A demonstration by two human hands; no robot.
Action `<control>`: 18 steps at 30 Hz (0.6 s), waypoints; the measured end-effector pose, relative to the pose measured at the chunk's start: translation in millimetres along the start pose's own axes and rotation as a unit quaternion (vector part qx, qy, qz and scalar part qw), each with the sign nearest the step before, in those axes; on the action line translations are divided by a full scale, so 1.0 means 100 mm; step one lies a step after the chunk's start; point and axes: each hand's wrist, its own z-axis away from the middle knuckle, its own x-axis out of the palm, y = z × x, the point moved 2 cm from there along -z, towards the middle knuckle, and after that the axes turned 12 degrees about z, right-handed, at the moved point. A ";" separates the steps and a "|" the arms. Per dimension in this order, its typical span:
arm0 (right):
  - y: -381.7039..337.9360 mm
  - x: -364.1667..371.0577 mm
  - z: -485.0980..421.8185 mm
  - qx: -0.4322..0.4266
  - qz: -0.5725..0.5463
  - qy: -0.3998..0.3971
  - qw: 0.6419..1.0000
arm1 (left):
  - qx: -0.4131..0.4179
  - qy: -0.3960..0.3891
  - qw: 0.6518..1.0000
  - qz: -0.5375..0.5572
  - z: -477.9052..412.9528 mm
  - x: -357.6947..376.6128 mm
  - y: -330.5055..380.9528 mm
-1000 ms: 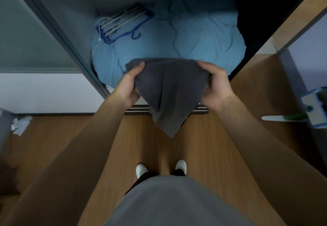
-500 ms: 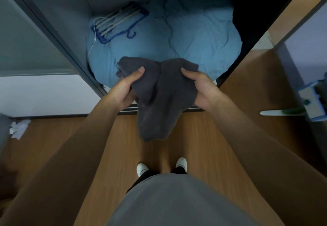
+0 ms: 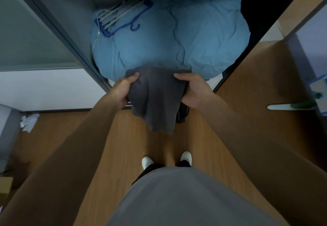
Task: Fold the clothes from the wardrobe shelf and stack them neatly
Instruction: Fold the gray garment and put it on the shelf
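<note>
The left hand (image 3: 123,90) and right hand (image 3: 195,91) are held out in front, side by side. Each pinches the cloth (image 3: 157,100) by its edge, thumb on top

Rumpled light-blue padded bedding (image 3: 203,36) fills a dark-framed compartment. A bundle of blue and white plastic hangers (image 3: 120,16) lies on its far left part. Brown wood-grain laminate floor (image 3: 123,137) bears crumpled white paper (image 3: 28,122) at left; a brown cardboard box (image 3: 5,185) sits nearer, at the left edge.
</note>
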 end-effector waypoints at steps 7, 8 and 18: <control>0.13 -0.04 -0.06 -0.033 0.082 -0.009 0.996 | -0.010 0.043 0.999 -0.003 -0.12 0.11 0.08; 0.13 -0.04 -0.07 -0.036 0.095 -0.010 0.995 | -0.024 0.036 0.999 0.001 -0.13 0.10 0.08; 0.21 -0.14 -0.26 0.024 0.107 0.115 0.987 | 0.010 0.089 0.991 -0.095 -0.21 -0.14 0.07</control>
